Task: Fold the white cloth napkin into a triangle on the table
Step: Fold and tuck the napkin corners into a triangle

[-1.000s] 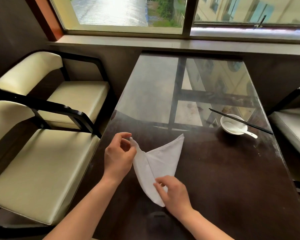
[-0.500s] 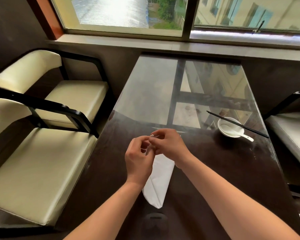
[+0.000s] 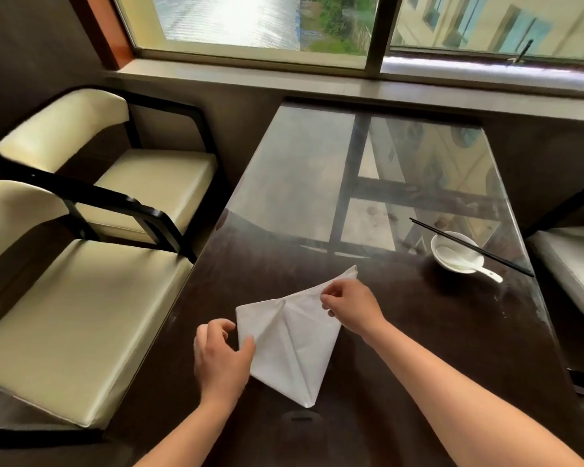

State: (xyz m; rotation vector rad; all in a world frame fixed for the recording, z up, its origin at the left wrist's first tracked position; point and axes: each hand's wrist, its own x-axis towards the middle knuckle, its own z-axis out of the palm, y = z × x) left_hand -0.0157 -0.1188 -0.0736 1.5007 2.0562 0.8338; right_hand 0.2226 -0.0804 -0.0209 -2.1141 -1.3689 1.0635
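The white cloth napkin [image 3: 290, 342] lies on the dark table [image 3: 435, 348] as a downward-pointing triangle with creases running to its bottom tip. My left hand [image 3: 221, 353] pinches its left edge near the upper left corner, thumb on the cloth. My right hand [image 3: 351, 306] pinches the top edge near the right corner, which sticks up past the fingers toward the far right.
A white bowl [image 3: 455, 252] with a white spoon and black chopsticks [image 3: 469, 246] across it sits at the right of the table. Two cream chairs [image 3: 81, 315] stand along the left edge, another chair [image 3: 573, 264] at the right. A window sill runs behind.
Half a second ago both hands met above a narrow folded napkin. Now they have parted, and the napkin is spread into a wide triangle held at both upper corners.
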